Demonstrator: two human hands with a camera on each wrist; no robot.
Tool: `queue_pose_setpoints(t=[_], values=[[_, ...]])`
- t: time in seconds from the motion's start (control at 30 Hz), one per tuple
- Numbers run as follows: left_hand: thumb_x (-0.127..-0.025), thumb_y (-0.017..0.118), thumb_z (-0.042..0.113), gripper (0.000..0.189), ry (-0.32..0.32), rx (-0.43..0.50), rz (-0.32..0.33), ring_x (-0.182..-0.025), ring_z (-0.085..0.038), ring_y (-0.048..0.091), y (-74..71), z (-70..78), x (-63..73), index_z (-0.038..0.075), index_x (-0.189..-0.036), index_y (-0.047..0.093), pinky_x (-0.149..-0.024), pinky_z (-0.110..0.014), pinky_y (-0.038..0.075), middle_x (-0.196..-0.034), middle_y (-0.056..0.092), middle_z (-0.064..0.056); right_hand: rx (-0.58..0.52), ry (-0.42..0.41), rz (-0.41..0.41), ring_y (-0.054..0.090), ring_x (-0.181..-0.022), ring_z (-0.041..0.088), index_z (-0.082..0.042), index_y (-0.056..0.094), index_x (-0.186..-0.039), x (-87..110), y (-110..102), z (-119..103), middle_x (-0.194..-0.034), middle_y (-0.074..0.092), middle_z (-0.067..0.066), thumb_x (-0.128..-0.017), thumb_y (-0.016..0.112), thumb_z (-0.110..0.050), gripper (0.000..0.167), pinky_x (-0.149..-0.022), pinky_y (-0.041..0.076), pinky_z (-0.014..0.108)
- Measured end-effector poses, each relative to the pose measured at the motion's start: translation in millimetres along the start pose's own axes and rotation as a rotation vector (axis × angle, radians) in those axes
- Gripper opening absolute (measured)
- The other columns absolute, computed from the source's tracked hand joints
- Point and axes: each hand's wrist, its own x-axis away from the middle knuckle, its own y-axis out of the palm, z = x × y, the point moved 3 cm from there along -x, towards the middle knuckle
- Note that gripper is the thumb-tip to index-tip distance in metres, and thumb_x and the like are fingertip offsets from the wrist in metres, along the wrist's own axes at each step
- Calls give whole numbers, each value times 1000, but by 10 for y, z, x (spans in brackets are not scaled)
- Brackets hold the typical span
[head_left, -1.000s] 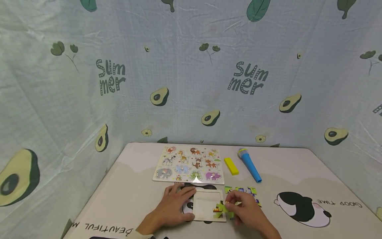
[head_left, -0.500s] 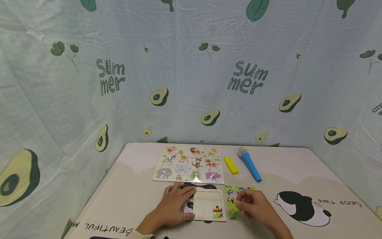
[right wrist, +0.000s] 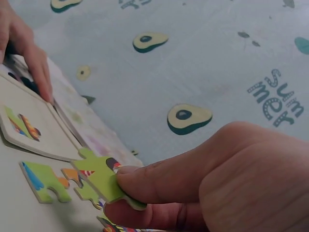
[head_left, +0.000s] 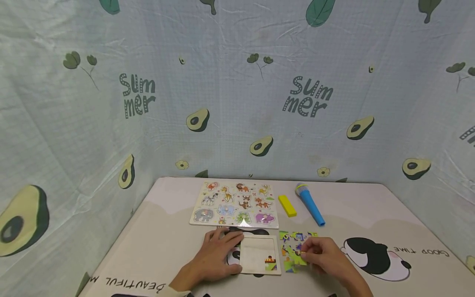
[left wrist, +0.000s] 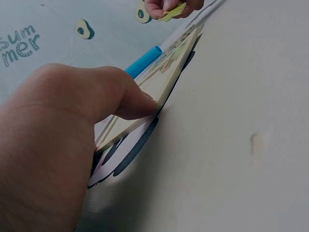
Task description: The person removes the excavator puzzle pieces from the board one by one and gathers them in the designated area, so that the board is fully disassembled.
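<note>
My left hand (head_left: 217,256) holds a small square wooden puzzle tray (head_left: 255,252) at its left side, fingertips at the far corner and thumb (left wrist: 137,104) on the near edge. One printed piece (head_left: 271,263) lies in the tray's near right corner. Between thumb and finger, my right hand (head_left: 325,258) pinches a green jigsaw piece (right wrist: 99,176), raised and tilted over the loose puzzle pieces (head_left: 286,238). Those green, printed pieces lie right of the tray; the right hand partly covers them.
Behind the tray lies an animal puzzle board (head_left: 234,204). A yellow block (head_left: 287,206) and a blue toy microphone (head_left: 311,206) lie to its right. A patterned curtain (head_left: 230,82) hangs around the table (head_left: 356,218).
My right hand has moved right, away from the tray, carrying the green jigsaw piece from above the tray's right edge to over the loose pieces. My left hand stays put.
</note>
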Motion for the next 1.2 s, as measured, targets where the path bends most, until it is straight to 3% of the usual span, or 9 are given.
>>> queue_pose_setpoints(t=[0.83, 1.2], values=[[-82, 67, 57, 79, 27, -25, 23, -142, -33, 34, -6, -2, -6, 24, -151, 50, -108, -63, 25, -153, 47, 10, 115, 77, -22, 52, -54, 15, -4, 69, -95, -1, -86, 164, -71, 62, 3, -88, 78, -19, 19, -51, 42, 26], [-82, 66, 59, 79, 16, -39, 16, -144, -31, 33, 17, -17, -8, 26, -152, 49, -109, -62, 24, -154, 46, 12, 197, 119, 33, 52, -51, 15, -6, 68, -91, -2, -71, 177, -68, 60, 5, -85, 79, -14, 15, -51, 44, 27]])
